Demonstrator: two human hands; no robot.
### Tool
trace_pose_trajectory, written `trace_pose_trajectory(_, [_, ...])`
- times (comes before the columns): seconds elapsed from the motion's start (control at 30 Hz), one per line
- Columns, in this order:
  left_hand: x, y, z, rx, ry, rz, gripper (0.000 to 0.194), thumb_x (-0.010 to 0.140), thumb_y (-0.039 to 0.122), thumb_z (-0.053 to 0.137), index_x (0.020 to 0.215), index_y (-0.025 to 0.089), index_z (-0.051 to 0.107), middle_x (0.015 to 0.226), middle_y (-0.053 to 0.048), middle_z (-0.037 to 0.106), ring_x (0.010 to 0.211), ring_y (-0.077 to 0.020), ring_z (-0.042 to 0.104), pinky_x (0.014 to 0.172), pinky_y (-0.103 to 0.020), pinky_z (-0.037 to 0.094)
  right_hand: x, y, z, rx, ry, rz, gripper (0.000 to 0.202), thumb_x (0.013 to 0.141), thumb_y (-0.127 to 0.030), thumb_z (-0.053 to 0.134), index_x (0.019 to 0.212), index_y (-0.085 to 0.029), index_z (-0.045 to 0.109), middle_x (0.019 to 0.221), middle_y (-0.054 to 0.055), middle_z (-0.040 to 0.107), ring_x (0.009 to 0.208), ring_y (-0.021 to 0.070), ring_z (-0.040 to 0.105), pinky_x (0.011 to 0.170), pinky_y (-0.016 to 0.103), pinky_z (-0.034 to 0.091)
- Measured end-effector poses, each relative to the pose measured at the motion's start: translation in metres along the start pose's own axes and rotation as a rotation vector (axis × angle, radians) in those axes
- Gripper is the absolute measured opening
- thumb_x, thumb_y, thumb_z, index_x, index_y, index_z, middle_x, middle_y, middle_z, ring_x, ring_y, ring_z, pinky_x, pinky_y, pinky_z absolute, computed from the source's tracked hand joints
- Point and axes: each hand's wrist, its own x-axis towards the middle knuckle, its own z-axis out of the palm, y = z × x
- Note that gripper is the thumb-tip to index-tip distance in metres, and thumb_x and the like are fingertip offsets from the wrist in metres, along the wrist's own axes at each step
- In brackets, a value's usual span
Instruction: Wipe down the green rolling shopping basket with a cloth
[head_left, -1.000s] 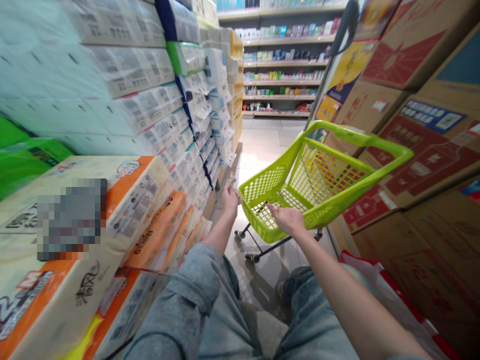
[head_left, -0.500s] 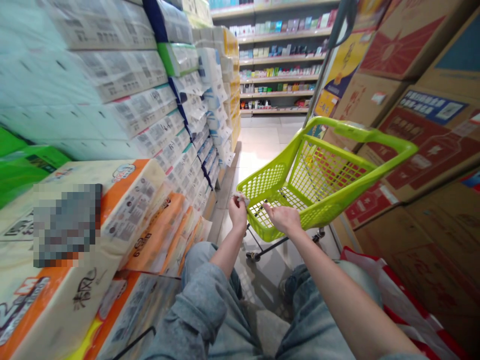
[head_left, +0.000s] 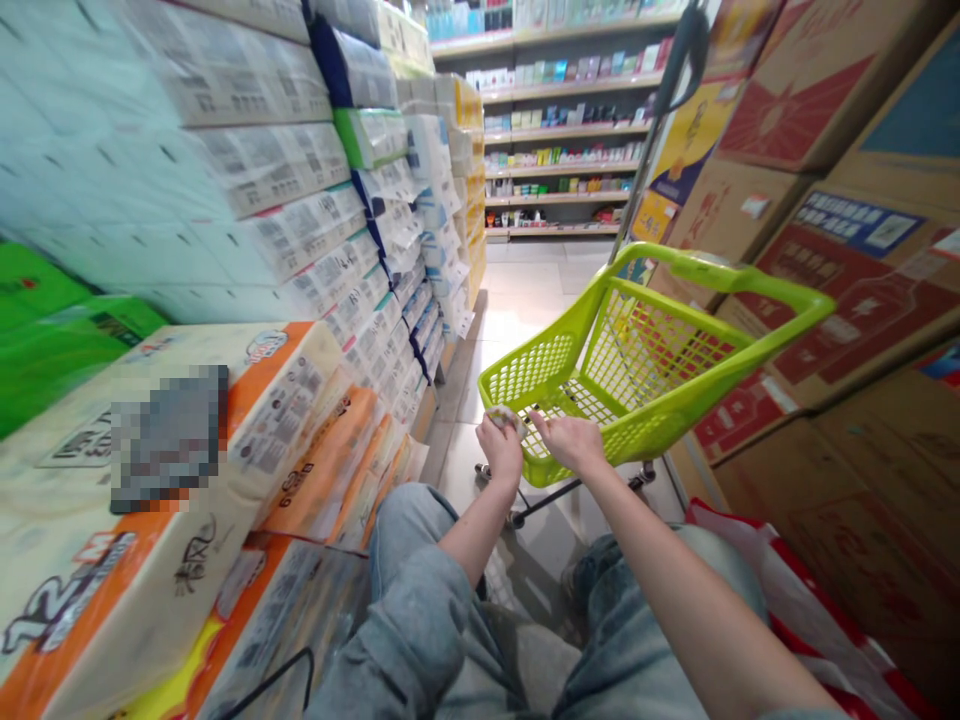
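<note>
My left hand (head_left: 501,450) is closed on a small crumpled whitish thing (head_left: 507,418), at the near left corner of a lime-green shopping cart (head_left: 652,425). What the small thing is cannot be made out. Just to the right, my right hand (head_left: 568,440) is over the cart's near rim, its fingers partly curled and the thumb side toward the left hand. Whether it holds anything is hidden. The cart's basket shows a bare mesh floor.
Packs of tissue (head_left: 300,170) are stacked along the left, with a pixelated dark object (head_left: 176,435) on the nearest pack. Cardboard boxes (head_left: 847,370) rise on the right. Stocked shelves (head_left: 562,130) stand at the back. A red and white bag (head_left: 810,600) lies at lower right.
My left hand has moved right and slightly down, closer to my right hand, and more of the whitish thing shows. My right hand has hardly moved. The view has shifted slightly.
</note>
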Motion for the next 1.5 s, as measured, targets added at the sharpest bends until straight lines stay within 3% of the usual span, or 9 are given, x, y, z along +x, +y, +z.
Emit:
trace_pose_trajectory(0.13, [0.028,0.003,0.003,-0.015,0.062,-0.034,0.023,0.078,0.009,0.042,0.098,0.013,0.054,0.098,-0.013,0.059,0.101,-0.023,0.054,0.09,-0.034,0.04,-0.002,0.001,0.002,-0.002,0.027,-0.005,0.081,0.091,-0.06,0.007,0.085,-0.016,0.074,0.087,0.015,0.071,0.087,0.0241,0.066,0.074,0.032,0.045])
trace_pose_trajectory(0.23, [0.029,-0.001,0.005,-0.121,0.084,-0.04,0.018,0.083,0.019,0.043,0.096,0.014,0.055,0.093,-0.011,0.061,0.094,-0.0214,0.057,0.086,-0.033,0.042,-0.002,0.002,0.003,-0.004,0.043,-0.001,0.081,0.09,-0.06,0.005,0.085,-0.017,0.074,0.086,0.015,0.071,0.086,0.0247,0.066,0.073,0.033,0.045])
trace_pose_trajectory(0.43, [-0.009,-0.009,0.012,-0.139,0.082,0.007,0.035,0.078,0.032,0.057,0.108,0.016,0.052,0.115,-0.013,0.053,0.112,-0.023,0.049,0.096,-0.035,0.038,0.0,0.006,0.004,0.006,0.031,0.007,0.084,0.09,-0.061,0.004,0.087,-0.015,0.074,0.088,0.016,0.071,0.087,0.0229,0.065,0.075,0.031,0.044])
trace_pose_trajectory(0.63, [-0.033,-0.007,0.011,0.038,0.062,-0.064,0.028,0.08,0.031,0.054,0.101,0.013,0.052,0.1,-0.014,0.055,0.106,-0.0272,0.05,0.092,-0.041,0.039,-0.003,0.009,0.004,0.0,0.045,-0.003,0.085,0.089,-0.061,0.002,0.083,-0.016,0.074,0.086,0.016,0.071,0.086,0.0243,0.066,0.073,0.032,0.045])
trace_pose_trajectory(0.9, [-0.066,0.004,-0.01,0.067,-0.135,0.015,0.031,0.087,0.034,0.044,0.106,0.012,0.054,0.1,-0.015,0.054,0.099,-0.0262,0.054,0.089,-0.037,0.041,0.0,0.014,-0.001,-0.014,-0.009,-0.014,0.087,0.088,-0.064,0.002,0.086,-0.015,0.074,0.089,0.016,0.071,0.09,0.0248,0.066,0.075,0.031,0.046])
trace_pose_trajectory(1.1, [-0.084,0.008,-0.011,0.023,-0.232,0.016,0.033,0.088,0.027,0.04,0.116,0.013,0.051,0.106,-0.014,0.053,0.106,-0.0237,0.052,0.095,-0.035,0.039,0.009,0.019,-0.003,-0.045,-0.047,-0.017,0.087,0.088,-0.063,0.002,0.088,-0.015,0.074,0.091,0.017,0.071,0.092,0.0246,0.065,0.076,0.031,0.045])
trace_pose_trajectory(1.27, [-0.057,0.007,-0.001,-0.042,-0.177,-0.034,0.034,0.089,0.027,0.041,0.116,0.012,0.054,0.105,-0.014,0.051,0.103,-0.0218,0.054,0.097,-0.032,0.038,0.014,0.02,-0.003,-0.069,-0.06,-0.008,0.086,0.088,-0.063,0.002,0.087,-0.017,0.074,0.091,0.017,0.071,0.092,0.0243,0.065,0.078,0.032,0.045])
trace_pose_trajectory(1.4, [0.003,0.004,0.004,-0.024,-0.112,-0.038,0.033,0.086,0.025,0.045,0.114,0.012,0.057,0.107,-0.015,0.052,0.106,-0.0235,0.052,0.099,-0.034,0.037,0.014,0.018,-0.005,-0.087,-0.057,-0.01,0.086,0.088,-0.063,0.001,0.086,-0.019,0.074,0.09,0.016,0.071,0.091,0.0252,0.066,0.077,0.034,0.045])
trace_pose_trajectory(1.5, [0.044,0.0,0.004,-0.03,-0.136,-0.027,0.03,0.085,0.024,0.047,0.108,0.009,0.06,0.107,-0.015,0.052,0.108,-0.0236,0.052,0.102,-0.033,0.035,0.014,0.015,-0.007,-0.08,-0.06,-0.02,0.085,0.088,-0.064,0.002,0.085,-0.019,0.075,0.088,0.015,0.071,0.089,0.025,0.066,0.076,0.033,0.045])
